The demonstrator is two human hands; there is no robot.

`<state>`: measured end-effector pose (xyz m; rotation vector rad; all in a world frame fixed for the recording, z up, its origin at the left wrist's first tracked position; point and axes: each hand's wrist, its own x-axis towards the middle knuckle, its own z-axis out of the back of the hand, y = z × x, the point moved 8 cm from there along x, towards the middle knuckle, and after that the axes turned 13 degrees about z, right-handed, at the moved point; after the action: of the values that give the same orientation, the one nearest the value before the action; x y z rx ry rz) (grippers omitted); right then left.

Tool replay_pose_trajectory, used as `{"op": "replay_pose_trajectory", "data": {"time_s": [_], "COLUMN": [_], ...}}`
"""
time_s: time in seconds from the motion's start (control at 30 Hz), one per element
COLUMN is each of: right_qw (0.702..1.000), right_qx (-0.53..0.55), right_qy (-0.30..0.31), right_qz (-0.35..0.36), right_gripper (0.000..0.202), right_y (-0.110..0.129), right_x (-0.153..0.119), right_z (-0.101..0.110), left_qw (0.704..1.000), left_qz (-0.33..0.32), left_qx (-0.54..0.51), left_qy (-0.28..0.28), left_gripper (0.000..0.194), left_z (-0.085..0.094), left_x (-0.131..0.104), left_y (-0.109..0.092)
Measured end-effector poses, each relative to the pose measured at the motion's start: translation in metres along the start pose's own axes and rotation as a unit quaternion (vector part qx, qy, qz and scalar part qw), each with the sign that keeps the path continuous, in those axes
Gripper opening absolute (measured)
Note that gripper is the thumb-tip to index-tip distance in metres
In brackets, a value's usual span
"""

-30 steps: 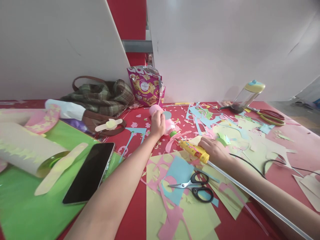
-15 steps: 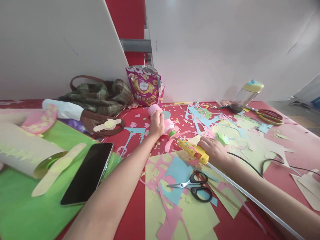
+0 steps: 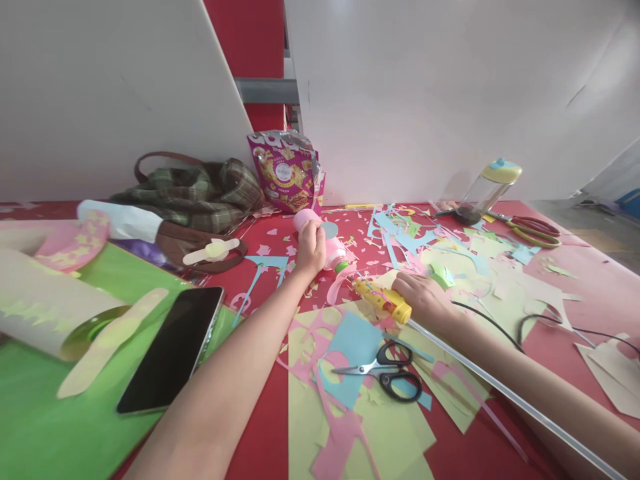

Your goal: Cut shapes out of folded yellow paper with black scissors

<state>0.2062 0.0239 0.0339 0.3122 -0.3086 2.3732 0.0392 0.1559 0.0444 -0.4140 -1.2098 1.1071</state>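
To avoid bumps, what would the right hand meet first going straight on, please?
Leading with its yellow glue gun, the right hand would likely meet the pink craft piece first; depth is unclear.

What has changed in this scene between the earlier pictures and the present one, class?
Everything has slid slightly left in the view, as if the camera turned a little right; nothing was visibly taken hold of or let go. The left hand still grips the pink object, the right hand the yellow glue gun. Scissors and phone stayed put.
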Motion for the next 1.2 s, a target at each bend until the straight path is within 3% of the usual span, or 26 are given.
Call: {"op": "replay_pose_trajectory", "data": {"time_s": [0.37, 0.57, 0.67, 0.8, 0.93, 1.03, 1.1, 1.2], "right_qw": [0.996, 0.988, 0.985, 0.986, 0.987, 0.987, 0.985, 0.981], "right_qx": [-0.008, -0.006, 0.009, 0.042, 0.046, 0.039, 0.043, 0.038], "right_qy": [0.016, 0.016, 0.02, 0.036, 0.026, -0.01, -0.078, -0.13], "right_qz": [-0.083, -0.155, -0.169, -0.16, -0.154, -0.155, -0.148, -0.138], "right_gripper": [0.008, 0.032, 0.034, 0.026, 0.024, 0.027, 0.026, 0.016], "right_y": [-0.013, -0.038, -0.05, -0.058, -0.063, -0.058, -0.049, -0.033], "right_x": [-0.01, -0.018, -0.021, -0.024, -0.021, -0.003, 0.016, 0.041], "right_z": [0.005, 0.001, 0.002, 0.01, 0.033, 0.051, 0.064, 0.069], "left_qw": [1.0, 1.0, 0.999, 0.997, 0.991, 0.98, 0.973, 0.965], "left_qz": [0.005, -0.012, -0.03, -0.064, -0.114, -0.164, -0.188, -0.212], "left_qx": [0.005, 0.009, 0.016, 0.036, 0.069, 0.093, 0.103, 0.113], "left_qy": [-0.002, 0.001, 0.002, 0.001, 0.022, 0.064, 0.085, 0.109], "left_gripper": [0.021, 0.019, 0.017, 0.014, 0.012, 0.012, 0.013, 0.017], "left_z": [0.001, 0.001, 0.0, 0.0, -0.001, -0.004, -0.005, -0.006], "left_x": [-0.001, -0.001, -0.001, -0.003, -0.009, -0.017, -0.022, -0.027], "left_y": [-0.001, -0.007, -0.014, -0.031, -0.058, -0.082, -0.096, -0.112]}}
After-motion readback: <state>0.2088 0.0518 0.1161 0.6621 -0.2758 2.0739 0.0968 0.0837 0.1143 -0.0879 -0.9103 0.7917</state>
